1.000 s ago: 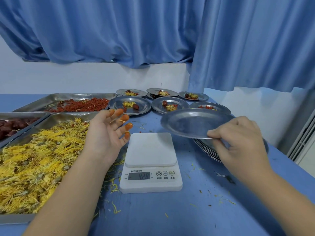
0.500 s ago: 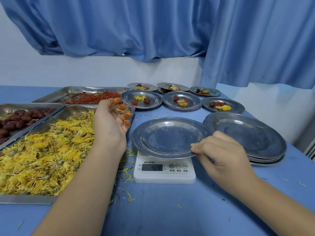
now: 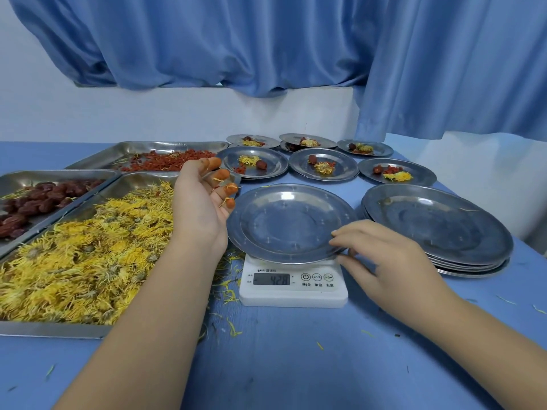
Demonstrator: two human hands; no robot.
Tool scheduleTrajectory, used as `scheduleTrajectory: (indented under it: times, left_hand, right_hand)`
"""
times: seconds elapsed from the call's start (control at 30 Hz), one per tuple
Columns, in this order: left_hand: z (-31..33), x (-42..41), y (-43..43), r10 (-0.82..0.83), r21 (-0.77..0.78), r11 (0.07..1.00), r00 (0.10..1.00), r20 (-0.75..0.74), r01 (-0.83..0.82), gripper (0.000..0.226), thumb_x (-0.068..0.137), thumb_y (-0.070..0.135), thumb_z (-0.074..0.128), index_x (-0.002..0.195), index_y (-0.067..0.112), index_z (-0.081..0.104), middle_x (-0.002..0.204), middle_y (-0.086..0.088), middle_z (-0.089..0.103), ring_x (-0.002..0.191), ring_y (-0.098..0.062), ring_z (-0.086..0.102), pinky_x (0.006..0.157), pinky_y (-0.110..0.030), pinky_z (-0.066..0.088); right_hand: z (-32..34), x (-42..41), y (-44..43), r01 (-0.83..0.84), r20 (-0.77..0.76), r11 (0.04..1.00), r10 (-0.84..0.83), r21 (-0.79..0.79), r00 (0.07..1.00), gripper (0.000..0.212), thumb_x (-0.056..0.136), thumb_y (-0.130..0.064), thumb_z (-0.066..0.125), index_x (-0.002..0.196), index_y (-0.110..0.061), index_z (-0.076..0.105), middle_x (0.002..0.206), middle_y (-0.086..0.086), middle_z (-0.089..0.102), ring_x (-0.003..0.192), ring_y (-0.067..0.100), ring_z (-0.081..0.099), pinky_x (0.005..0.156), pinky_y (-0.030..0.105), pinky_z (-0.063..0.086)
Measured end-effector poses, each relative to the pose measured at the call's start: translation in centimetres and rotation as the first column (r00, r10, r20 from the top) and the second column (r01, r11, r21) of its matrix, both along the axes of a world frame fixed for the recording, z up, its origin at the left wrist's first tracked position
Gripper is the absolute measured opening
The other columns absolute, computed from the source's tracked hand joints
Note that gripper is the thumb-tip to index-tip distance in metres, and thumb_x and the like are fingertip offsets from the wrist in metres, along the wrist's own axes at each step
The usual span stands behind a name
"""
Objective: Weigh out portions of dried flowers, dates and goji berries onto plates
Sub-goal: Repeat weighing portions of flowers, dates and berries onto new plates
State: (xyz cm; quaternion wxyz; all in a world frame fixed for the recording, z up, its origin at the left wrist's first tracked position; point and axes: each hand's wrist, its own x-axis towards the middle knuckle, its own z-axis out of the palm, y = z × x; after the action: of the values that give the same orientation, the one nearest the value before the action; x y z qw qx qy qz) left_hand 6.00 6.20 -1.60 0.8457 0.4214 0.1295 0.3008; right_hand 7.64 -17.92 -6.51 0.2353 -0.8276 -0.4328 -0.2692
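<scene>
Loosely spread and holding nothing, the left hand (image 3: 204,202) hovers at centre frame, its fingertips (image 3: 225,174) stained orange with petals stuck on. The right hand (image 3: 381,255) touches the near right rim of the plate (image 3: 291,223) on the scale (image 3: 293,287); I cannot tell whether it pinches. The plate looks thin, stiff and slick, best held by its rim. Dried flowers (image 3: 83,255), at lower left just beside the left hand, look light and crumbly, suiting a gentle pinch. Dates (image 3: 38,199) and goji berries (image 3: 168,162) lie further left and up.
</scene>
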Motion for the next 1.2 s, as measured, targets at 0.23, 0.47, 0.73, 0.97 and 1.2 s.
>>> scheduleTrajectory:
  times: [0.23,0.47,0.73,0.97,1.2]
  left_hand:
    - [-0.2,0.2,0.2,-0.004,0.022,1.0,1.0,-0.006,0.005,0.015,0.09,0.027,0.048,0.085,0.018,0.059,0.067,0.006,0.056,0.053,-0.011,0.05,0.055,-0.025,0.035]
    - [-0.3,0.3,0.0,0.042,0.023,0.999,0.999,0.0,-0.042,0.017,0.091,0.026,0.05,0.081,0.02,0.062,0.067,0.007,0.059,0.055,-0.01,0.053,0.058,-0.026,0.039]
    - [-0.3,0.4,-0.4,0.058,0.061,0.996,0.998,-0.011,-0.057,0.017,0.091,0.024,0.049,0.081,0.019,0.061,0.065,0.006,0.056,0.053,-0.01,0.049,0.054,-0.023,0.037]
    - [-0.3,0.2,-1.0,0.062,0.142,0.988,0.998,-0.023,-0.059,0.018,0.092,0.022,0.047,0.082,0.018,0.061,0.062,0.006,0.055,0.054,-0.01,0.047,0.055,-0.025,0.036]
    - [-0.7,0.4,-1.1,0.07,0.269,0.961,0.998,-0.003,-0.066,0.017,0.085,0.026,0.05,0.09,0.017,0.064,0.062,0.007,0.058,0.05,-0.009,0.048,0.05,-0.024,0.035]
  right_hand:
    - [1.7,-0.2,-2.0,0.018,-0.163,0.996,-0.032,-0.087,0.986,0.014,0.082,-0.021,0.067,0.093,-0.03,0.065,0.075,-0.015,0.056,0.071,0.006,0.054,0.062,0.02,0.043]
    - [0.9,-1.1,-1.0,-0.074,-0.368,0.918,-0.082,-0.39,0.926,0.031,0.084,-0.059,0.045,0.108,-0.041,0.052,0.064,-0.017,0.057,0.065,-0.001,0.052,0.057,0.022,0.042]
    - [0.1,-1.5,-0.6,-0.027,-0.401,0.897,-0.17,-0.441,0.9,0.041,0.078,-0.066,0.046,0.11,-0.043,0.035,0.075,-0.033,0.052,0.057,0.002,0.047,0.05,0.02,0.031]
    - [0.1,-1.2,-1.1,-0.003,-0.367,0.901,-0.174,-0.433,0.914,0.052,0.067,-0.076,0.036,0.112,-0.05,0.037,0.063,-0.009,0.05,0.057,0.003,0.047,0.05,0.02,0.029]
    - [0.2,-0.5,-1.2,-0.046,-0.426,0.972,-0.058,-0.23,0.903,0.019,0.083,-0.051,0.052,0.095,-0.039,0.059,0.065,-0.029,0.053,0.062,0.0,0.049,0.049,0.021,0.028]
